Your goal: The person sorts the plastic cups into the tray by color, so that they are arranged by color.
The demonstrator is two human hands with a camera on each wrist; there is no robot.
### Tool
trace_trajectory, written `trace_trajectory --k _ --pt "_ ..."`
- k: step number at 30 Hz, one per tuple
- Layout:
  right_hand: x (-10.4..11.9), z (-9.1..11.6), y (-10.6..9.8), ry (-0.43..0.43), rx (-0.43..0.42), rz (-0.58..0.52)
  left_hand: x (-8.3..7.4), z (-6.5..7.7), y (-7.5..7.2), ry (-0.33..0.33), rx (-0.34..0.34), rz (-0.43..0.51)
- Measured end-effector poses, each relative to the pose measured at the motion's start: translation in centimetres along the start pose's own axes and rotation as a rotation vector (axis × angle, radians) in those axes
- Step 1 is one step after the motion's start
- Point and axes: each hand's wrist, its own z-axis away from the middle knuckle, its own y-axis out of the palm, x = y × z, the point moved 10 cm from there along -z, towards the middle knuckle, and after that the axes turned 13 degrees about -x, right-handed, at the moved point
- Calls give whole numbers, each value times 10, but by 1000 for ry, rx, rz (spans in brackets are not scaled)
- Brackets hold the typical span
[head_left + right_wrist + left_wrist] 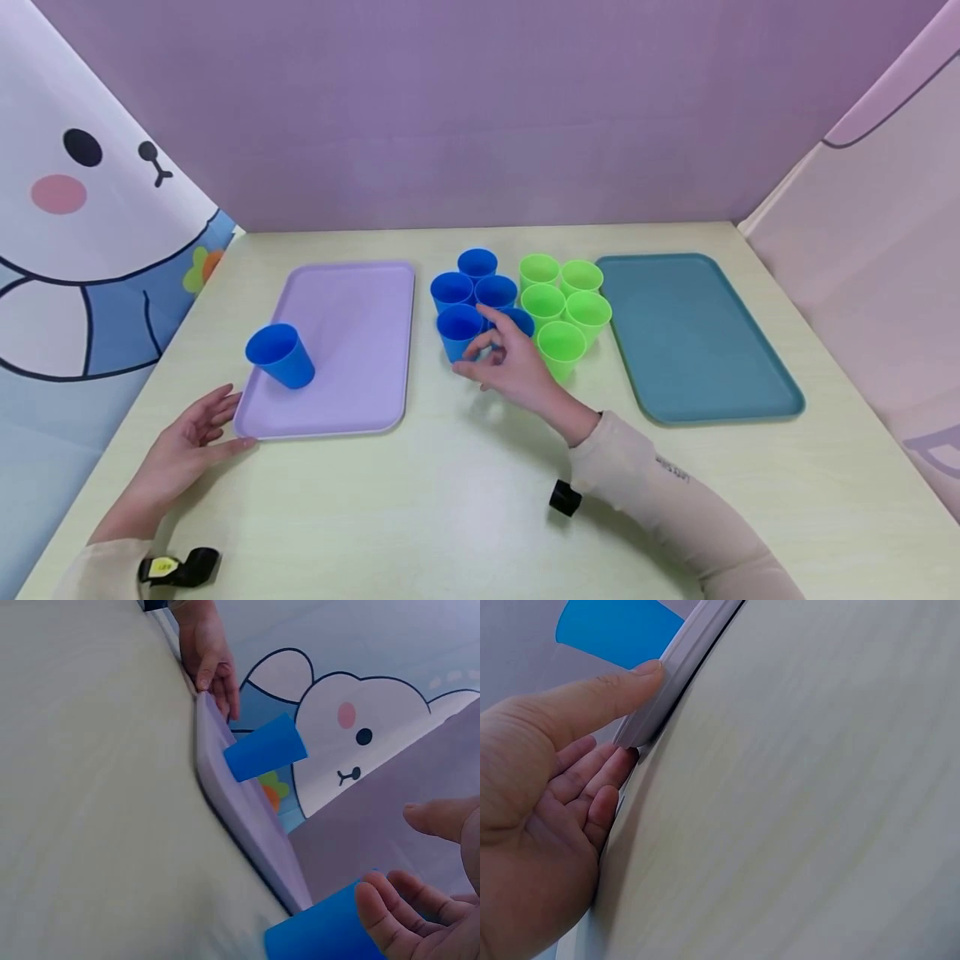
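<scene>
My left hand (pixel 183 450) rests at the near left corner of the lilac tray (pixel 356 350), its thumb against the rim in the left wrist view. One blue cup (pixel 283 358) stands upright on that tray, near its left edge. Between the two trays, my right hand (pixel 517 367) is beside the front blue cup (pixel 457 327), thumb and fingers apart. In the right wrist view, the fingertips (pixel 373 900) overlap a blue cup (pixel 322 930). Several more blue cups (pixel 477 262) stand grouped behind, one partly hidden by the right hand.
Several light green cups (pixel 561 346) stand just right of the blue group. Farther right lies a teal tray (pixel 705 342), with nothing on it. A purple backdrop (pixel 480 117) rises behind the pale table (pixel 420 508), and a cartoon-printed cloth (pixel 90 275) hangs at the left.
</scene>
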Motion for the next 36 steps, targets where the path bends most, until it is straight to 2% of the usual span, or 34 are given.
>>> trace_trajectory --k 4,8,18,28,36 --pt "18 -9 -7 -108 -35 74 0 0 0 -1 -6 -6" --pt "30 -20 -13 -145 -22 130 0 -1 0 -6 -4 -17" --pt "20 -50 -14 -69 100 364 -4 0 0 15 -9 -5" --pt "11 -61 -3 -40 212 439 -2 1 -1 -6 -5 3" --pt "3 -66 3 -22 225 482 -2 2 -1 4 -4 -6"
